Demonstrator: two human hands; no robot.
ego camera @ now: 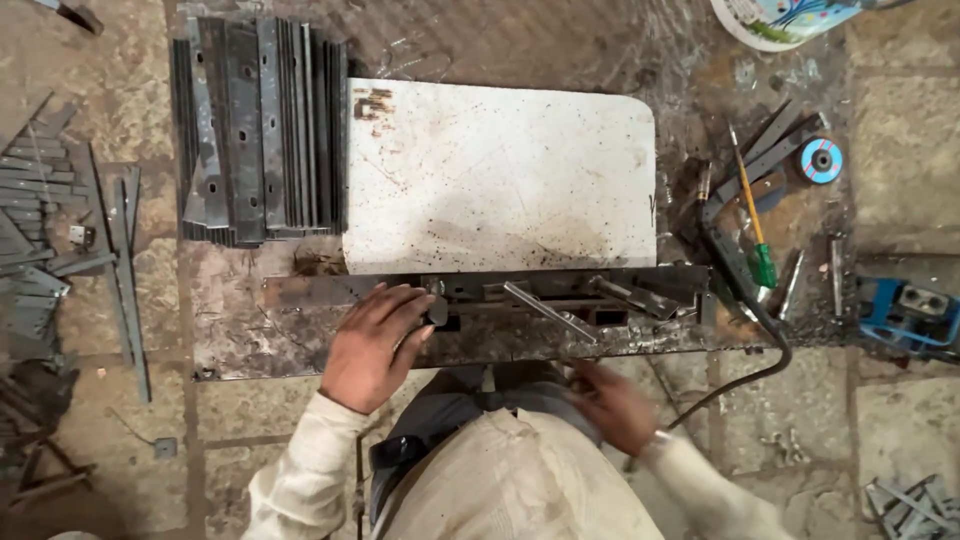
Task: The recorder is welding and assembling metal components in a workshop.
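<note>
My left hand [373, 343] rests palm down on a long rusty steel jig [300, 292] that lies across the floor in front of me, its fingers curled over a small dark part near the jig's middle. A thin metal strip [548, 311] lies slanted on the jig to the right of that hand. My right hand [613, 403] is low, near my lap, blurred, and below the jig's near edge; whether it holds anything I cannot tell. A white metal sheet [500, 175] lies flat just beyond the jig.
A stack of flat steel plates [262, 130] with holes sits at the far left of the sheet. Loose strips [40, 210] lie at the left edge. A green-handled screwdriver [755, 215], a blue disc [821, 160], a blue power tool [908, 312] and a black cable [760, 340] lie right.
</note>
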